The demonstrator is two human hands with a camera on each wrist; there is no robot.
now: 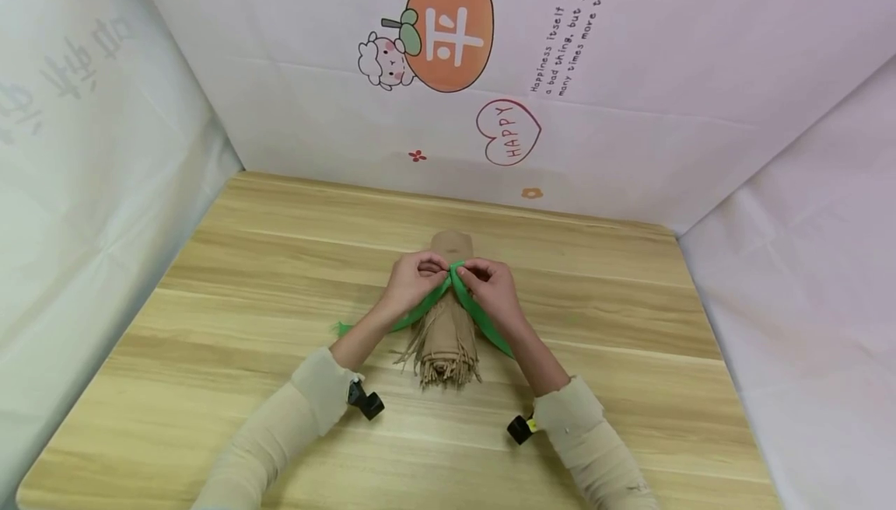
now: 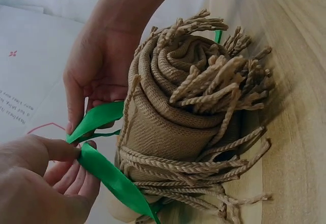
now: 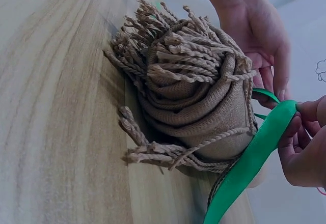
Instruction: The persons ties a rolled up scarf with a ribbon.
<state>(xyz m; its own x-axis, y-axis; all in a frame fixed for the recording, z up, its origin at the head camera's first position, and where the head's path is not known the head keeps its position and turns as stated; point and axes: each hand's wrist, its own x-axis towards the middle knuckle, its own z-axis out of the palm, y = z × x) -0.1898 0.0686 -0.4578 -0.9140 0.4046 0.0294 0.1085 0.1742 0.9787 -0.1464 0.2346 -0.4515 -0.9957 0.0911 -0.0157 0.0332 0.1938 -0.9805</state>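
A rolled brown scarf (image 1: pixel 448 339) with twisted fringe lies lengthwise on the table, its fringed end towards me. Over its middle, a green ribbon (image 1: pixel 476 312) is drawn up, with a tail hanging down each side. My left hand (image 1: pixel 413 283) pinches the ribbon between thumb and fingers from the left. From the right, my right hand (image 1: pixel 494 291) pinches it close by, the fingertips of both hands nearly meeting above the roll. The left wrist view shows the ribbon (image 2: pixel 114 178) raised off the scarf (image 2: pixel 168 132). Fingers hide the spot where the strands meet.
The wood-grain table (image 1: pixel 231 277) reaches a printed white sheet (image 1: pixel 315 121) at the back. White cloth (image 1: pixel 91 183) hangs on the left and more cloth (image 1: pixel 805 261) on the right. Small black cameras (image 1: pixel 366 399) sit at both wrists.
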